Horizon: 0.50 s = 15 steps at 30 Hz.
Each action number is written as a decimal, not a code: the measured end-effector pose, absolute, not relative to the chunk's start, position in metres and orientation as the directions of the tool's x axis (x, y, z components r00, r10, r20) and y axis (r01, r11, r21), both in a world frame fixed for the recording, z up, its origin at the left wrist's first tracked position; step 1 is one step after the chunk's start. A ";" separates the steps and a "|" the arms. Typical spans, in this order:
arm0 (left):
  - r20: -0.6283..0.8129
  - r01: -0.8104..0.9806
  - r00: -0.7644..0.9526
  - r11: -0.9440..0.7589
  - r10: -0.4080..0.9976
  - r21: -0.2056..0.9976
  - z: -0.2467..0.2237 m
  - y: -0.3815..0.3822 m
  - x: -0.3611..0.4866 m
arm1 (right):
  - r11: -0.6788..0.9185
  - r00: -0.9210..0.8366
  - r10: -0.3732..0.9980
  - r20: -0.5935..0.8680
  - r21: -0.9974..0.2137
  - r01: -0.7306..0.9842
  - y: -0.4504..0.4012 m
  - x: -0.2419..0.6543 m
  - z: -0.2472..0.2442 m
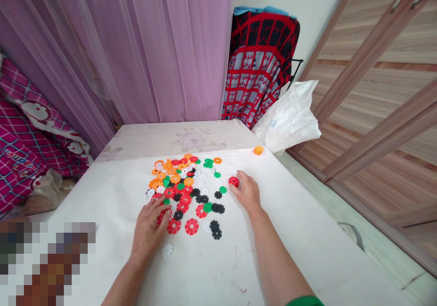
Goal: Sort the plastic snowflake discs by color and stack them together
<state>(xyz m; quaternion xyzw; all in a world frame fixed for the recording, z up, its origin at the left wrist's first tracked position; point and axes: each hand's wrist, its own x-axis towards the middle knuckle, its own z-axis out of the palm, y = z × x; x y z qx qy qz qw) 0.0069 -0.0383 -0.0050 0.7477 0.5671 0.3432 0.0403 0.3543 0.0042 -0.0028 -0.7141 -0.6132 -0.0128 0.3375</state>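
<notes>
Slotted plastic snowflake discs in orange, red, green, black and white lie in a loose pile (180, 183). My left hand (150, 221) rests at the pile's near left side, fingers apart over several red discs; whether it grips any of them is partly hidden. To the right of the pile, my right hand (247, 191) has its thumb and fingers closed on a red ball (234, 181) built of interlocked discs. A similar orange ball (258, 150) sits farther back, by the table's right edge. One white disc (167, 250) lies close to my left wrist.
A white cloth covers the table (307, 256), with a floral strip at the far end. Past the right edge hangs a white plastic bag (290, 117). Purple curtains (164, 51) and a red patterned cloth (257, 64) stand behind, and wooden cabinet doors (375, 96) at right.
</notes>
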 end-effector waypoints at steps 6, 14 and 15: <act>0.463 0.819 0.121 -0.351 0.878 0.453 -0.004 -0.038 0.008 | 0.043 0.160 0.905 0.393 -0.459 0.887 0.010 0.349 0.003; 0.481 0.818 0.127 -0.366 0.867 0.443 -0.004 -0.038 0.008 | 0.041 0.130 0.937 0.323 -0.472 0.881 0.013 0.351 0.005; 0.483 0.819 0.127 -0.366 0.866 0.442 -0.004 -0.038 0.007 | 0.036 0.134 0.938 0.320 -0.474 0.880 0.013 0.351 0.004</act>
